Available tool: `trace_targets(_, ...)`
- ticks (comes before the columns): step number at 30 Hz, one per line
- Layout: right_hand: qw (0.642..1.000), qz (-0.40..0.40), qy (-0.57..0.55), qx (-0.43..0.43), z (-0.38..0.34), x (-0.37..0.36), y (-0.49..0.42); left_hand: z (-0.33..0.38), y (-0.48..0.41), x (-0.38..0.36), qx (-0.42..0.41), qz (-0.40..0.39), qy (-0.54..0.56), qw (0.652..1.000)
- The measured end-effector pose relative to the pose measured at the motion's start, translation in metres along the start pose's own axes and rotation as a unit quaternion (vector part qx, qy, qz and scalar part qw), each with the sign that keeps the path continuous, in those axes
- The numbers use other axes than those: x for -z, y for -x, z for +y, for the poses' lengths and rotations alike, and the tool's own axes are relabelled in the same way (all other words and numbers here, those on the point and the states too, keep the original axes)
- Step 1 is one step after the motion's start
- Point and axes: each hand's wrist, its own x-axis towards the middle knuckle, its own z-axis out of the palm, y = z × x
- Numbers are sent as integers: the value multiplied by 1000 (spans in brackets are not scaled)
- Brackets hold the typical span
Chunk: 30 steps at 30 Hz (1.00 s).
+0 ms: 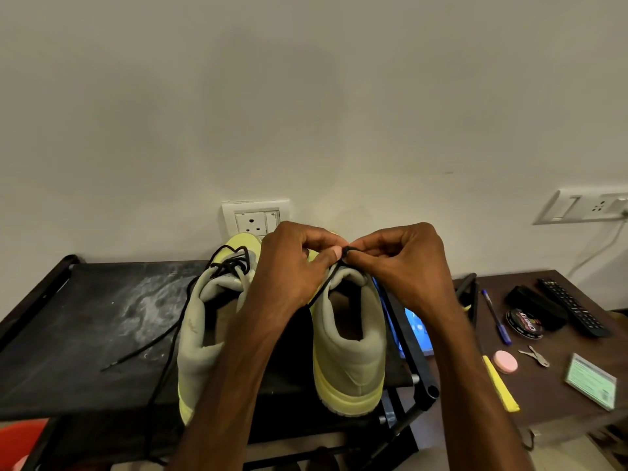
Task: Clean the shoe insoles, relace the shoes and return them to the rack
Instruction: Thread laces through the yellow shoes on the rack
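Note:
Two pale green shoes with yellow soles stand heel towards me on the black top shelf of the shoe rack [102, 334]. Over the right shoe [350, 348], my left hand [292, 266] and my right hand [404, 263] meet and pinch its black lace [328, 282] between thumbs and fingertips. The lace runs from the pinch down to the shoe's tongue area. The left shoe [200, 334] has a loose black lace [149, 345] trailing across the shelf and over its front edge.
A brown table [560, 396] on the right holds a shoe polish tin [525, 323], a remote [574, 307], a blue pen [496, 316], a pink disc [505, 362], keys, a yellow strip and a card. Wall sockets sit behind the shoes.

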Motion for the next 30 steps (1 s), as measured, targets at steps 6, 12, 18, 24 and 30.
trace_targets(6, 1000, -4, -13, -13, 2, 1, 0, -1, 1, -3, 1, 8, -7, 1000)
trace_targets(12, 1000, -14, 6, 10, -4, 7, 1, -2, -2, -5, 2, 26, -92, 995)
trace_targets(18, 997, -24, 75, 10, -4, 20, 0, 5, -1, -8, -19, 25, -242, 970)
trace_targets(24, 997, -37, 58, -19, -6, 20, 1, 19, -7, -7, -52, 7, -385, 921)
trace_targets(30, 994, -60, -2, -92, -10, 31, 14, 14, -9, -4, -198, -22, -476, 857)
